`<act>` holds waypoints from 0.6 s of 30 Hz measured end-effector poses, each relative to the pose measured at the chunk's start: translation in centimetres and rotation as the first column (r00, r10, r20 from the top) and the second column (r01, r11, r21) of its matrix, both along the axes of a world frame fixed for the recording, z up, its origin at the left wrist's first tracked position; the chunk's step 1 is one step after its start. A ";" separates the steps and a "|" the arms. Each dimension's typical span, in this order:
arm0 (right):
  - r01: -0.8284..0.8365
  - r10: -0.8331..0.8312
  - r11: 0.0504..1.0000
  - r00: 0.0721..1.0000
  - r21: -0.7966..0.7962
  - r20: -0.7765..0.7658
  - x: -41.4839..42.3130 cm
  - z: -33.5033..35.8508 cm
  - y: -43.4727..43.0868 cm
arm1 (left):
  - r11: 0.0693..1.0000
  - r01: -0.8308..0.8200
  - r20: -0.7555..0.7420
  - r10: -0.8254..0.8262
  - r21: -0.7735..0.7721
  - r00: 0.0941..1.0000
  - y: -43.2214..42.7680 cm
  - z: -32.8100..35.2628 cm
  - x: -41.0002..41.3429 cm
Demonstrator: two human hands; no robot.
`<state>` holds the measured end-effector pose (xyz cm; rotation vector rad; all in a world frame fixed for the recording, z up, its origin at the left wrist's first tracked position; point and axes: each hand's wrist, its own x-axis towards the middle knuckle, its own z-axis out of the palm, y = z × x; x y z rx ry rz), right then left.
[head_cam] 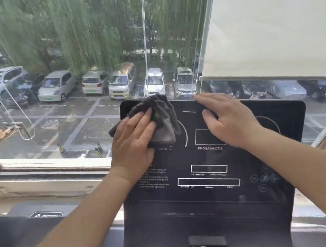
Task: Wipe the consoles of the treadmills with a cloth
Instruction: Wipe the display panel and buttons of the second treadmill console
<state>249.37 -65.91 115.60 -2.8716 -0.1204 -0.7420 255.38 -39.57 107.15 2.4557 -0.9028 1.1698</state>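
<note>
Head-camera footage is being filled by a black treadmill console (215, 178) standing directly in front of a large window (88, 50). A dark grey cloth (161, 119) is being pressed against the upper left part of the console face by the left hand (133, 141); the fingers (143, 117) are being held together and laid flat over the cloth's lower left portion, pinning it to the panel rather than bunching it into a fist. The rest of the cloth is being left crumpled, its top reaching the console's upper edge. The right hand (226, 120) is being rested palm-down on the upper middle of the console, just beside the cloth, with fingers spread loosely and nothing being gripped; its fingertips are being placed at the top edge, and part of the rectangular outline above the "PROGAM/MODE" label (210, 148) is being covered by the palm. Further white display outlines and small text are being shown lower on the panel. A cream roller blind (278, 18) is being kept partly lowered over the right side of the window, and parked cars (56, 86) are being seen through the glass below the trees.
</note>
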 end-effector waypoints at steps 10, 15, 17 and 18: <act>0.206 -0.233 0.964 0.959 0.165 0.163 -1.8 -2.8 -1.7 | 0.884 0.241 0.034 -0.277 0.401 0.960 -1.7 1.1 0.5; 0.194 -0.231 0.968 0.938 0.161 0.260 -1.1 -3.7 -2.4 | 0.996 0.053 -0.123 -0.062 -0.077 0.990 -6.4 -1.4 -2.7; 0.193 -0.230 0.969 0.930 0.153 0.288 -0.9 -3.9 -2.4 | 0.980 0.183 -0.113 -0.173 0.082 0.978 -6.7 -3.5 -3.9; 0.189 -0.228 0.970 0.925 0.152 0.303 -0.8 -3.9 -2.4 | 0.931 0.283 -0.101 -0.266 0.229 0.959 -6.1 -4.0 -4.0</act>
